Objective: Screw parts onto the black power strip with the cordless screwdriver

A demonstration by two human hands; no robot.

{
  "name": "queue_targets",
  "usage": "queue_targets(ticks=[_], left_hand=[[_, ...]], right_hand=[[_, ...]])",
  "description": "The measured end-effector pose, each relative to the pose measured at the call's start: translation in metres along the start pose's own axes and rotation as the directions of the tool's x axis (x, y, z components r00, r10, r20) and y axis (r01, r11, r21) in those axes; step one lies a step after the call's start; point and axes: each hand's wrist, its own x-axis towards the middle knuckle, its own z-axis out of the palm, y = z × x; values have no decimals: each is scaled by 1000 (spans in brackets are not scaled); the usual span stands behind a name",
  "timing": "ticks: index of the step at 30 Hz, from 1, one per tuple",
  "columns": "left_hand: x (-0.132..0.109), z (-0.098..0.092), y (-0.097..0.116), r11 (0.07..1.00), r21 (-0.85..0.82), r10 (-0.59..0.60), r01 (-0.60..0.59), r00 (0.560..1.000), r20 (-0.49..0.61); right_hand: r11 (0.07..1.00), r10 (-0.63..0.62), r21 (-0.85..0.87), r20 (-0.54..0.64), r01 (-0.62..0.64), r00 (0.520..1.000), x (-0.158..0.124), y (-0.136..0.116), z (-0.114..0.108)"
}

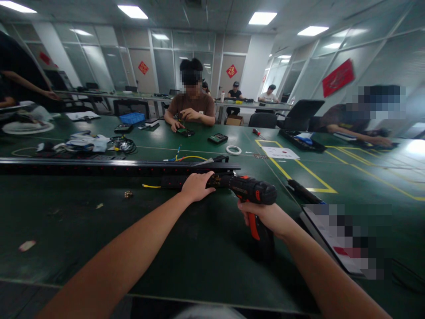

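My right hand [265, 215] is wrapped round the grip of a black and orange cordless screwdriver [254, 191], whose nose points left at the end of a long black power strip [172, 180]. My left hand [196, 186] lies on that strip close to the tool's tip, fingers curled over it and pressing it down on the green table [199, 248]. A second, longer black strip [99, 167] lies just behind, running off to the left. A yellow wire [151, 186] sticks out beside the nearer strip.
A few small screws [128, 194] lie on the table at left. A black tool [303, 191] and papers [335, 239] sit at right near yellow floor-tape lines [299, 165]. Cables, a roll of tape [233, 149] and a blue box [132, 118] lie farther back. People sit opposite and at right.
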Motion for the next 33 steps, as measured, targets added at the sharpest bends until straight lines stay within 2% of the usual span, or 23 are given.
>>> queue_targets(ticks=[22, 33], left_hand=[[0, 1, -1, 1000, -6, 7, -7, 1000, -15], [0, 1, -1, 1000, 6, 2, -2, 1000, -3]], right_hand=[[1000, -2, 14, 11, 2, 1000, 1, 0, 0], [999, -43, 17, 45, 42, 998, 4, 5, -2]])
